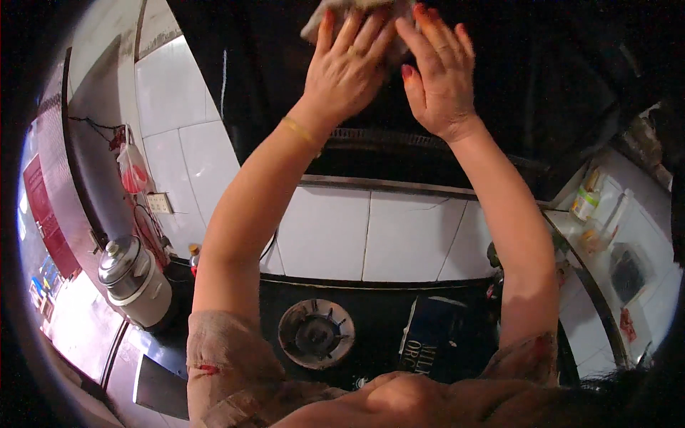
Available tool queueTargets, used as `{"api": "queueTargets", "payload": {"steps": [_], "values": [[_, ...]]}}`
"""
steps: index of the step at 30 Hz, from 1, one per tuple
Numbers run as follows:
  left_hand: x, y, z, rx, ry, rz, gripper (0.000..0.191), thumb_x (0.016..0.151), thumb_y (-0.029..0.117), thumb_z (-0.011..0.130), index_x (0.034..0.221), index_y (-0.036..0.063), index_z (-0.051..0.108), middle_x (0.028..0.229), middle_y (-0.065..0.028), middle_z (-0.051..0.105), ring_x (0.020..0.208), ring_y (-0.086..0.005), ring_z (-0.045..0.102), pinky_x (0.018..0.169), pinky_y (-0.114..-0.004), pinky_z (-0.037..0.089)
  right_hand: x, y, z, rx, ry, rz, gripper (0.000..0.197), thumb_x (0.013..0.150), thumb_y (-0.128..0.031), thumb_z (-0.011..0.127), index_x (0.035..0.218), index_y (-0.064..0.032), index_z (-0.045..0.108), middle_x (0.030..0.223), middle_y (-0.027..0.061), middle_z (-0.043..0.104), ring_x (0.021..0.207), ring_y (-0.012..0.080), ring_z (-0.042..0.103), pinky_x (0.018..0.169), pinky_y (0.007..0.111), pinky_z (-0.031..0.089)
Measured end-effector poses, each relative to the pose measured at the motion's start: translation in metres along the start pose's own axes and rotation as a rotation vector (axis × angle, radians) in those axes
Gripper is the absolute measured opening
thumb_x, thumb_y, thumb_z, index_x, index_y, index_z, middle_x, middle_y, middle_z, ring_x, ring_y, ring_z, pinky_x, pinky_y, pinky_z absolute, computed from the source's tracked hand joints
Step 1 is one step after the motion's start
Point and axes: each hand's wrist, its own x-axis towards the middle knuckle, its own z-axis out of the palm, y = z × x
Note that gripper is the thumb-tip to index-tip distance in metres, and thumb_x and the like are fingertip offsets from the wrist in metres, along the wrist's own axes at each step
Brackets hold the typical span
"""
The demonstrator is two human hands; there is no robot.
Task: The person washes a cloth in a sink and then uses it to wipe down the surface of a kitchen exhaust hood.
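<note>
Both arms reach up to a dark, glossy range hood above a tiled wall. My left hand lies with spread fingers on a pale cloth, pressing it against the hood's surface. Beside it, my right hand is raised with its fingers apart; its fingertips are near the cloth's right edge, and whether they touch the cloth or the hood I cannot tell. Below the hands run the hood's vent slots and its metal lower edge.
Below are a round gas burner on a black cooktop and a dark printed box or bag. A lidded pot or cooker stands at the left, under a hanging plastic bag. A bottle stands at the right.
</note>
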Motion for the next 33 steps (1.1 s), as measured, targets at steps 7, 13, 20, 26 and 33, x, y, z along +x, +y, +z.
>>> {"api": "queueTargets", "payload": {"steps": [7,13,20,26,33], "values": [[0.015,0.027,0.043,0.016,0.148,-0.110,0.053,0.082,0.033,0.054,0.130,0.0102,0.050,0.137,-0.0100,0.045,0.133,-0.0344,0.031,0.109,-0.058,0.015,0.009,0.001,0.014,-0.007,0.068,-0.004,0.052,0.082,-0.022,0.053,0.134,-0.0151,0.046,0.141,0.0119,0.040,0.120,0.0310,0.043,0.100,0.046,0.032],[-0.078,0.071,0.031,-0.066,-0.293,-0.045,0.055,0.084,0.033,0.051,0.135,0.0144,0.048,0.139,-0.0091,0.046,0.132,-0.0337,0.032,0.110,-0.059,0.012,-0.099,-0.039,0.019,0.258,-0.173,0.270,0.056,0.087,-0.029,0.048,0.139,-0.0110,0.040,0.144,0.0213,0.031,0.130,0.0422,0.032,0.107,0.049,0.026],[-0.063,0.071,0.011,-0.145,-0.362,0.043,0.059,0.081,0.025,0.052,0.136,0.0074,0.042,0.138,-0.0107,0.044,0.129,-0.0320,0.035,0.107,-0.059,0.019,-0.097,-0.039,0.003,0.303,-0.206,0.411,0.057,0.088,-0.018,0.050,0.140,-0.0008,0.032,0.144,0.0264,0.028,0.131,0.0449,0.029,0.109,0.049,0.024],[0.081,0.053,0.031,0.060,0.107,0.098,0.044,0.087,0.028,0.047,0.126,0.0103,0.051,0.135,-0.0068,0.045,0.131,-0.0282,0.032,0.102,-0.057,0.023,0.026,0.054,-0.027,-0.034,0.204,0.118,0.044,0.086,-0.013,0.049,0.130,-0.0059,0.047,0.131,0.0215,0.044,0.115,0.0407,0.044,0.098,0.047,0.035],[0.034,0.096,0.052,0.070,0.041,0.027,0.048,0.082,0.031,0.048,0.125,0.0090,0.054,0.134,-0.0100,0.045,0.126,-0.0307,0.036,0.107,-0.053,0.020,-0.035,0.050,-0.019,-0.082,0.104,0.225,0.045,0.082,-0.014,0.055,0.126,-0.0053,0.049,0.129,0.0221,0.041,0.113,0.0423,0.043,0.097,0.048,0.036]]}}
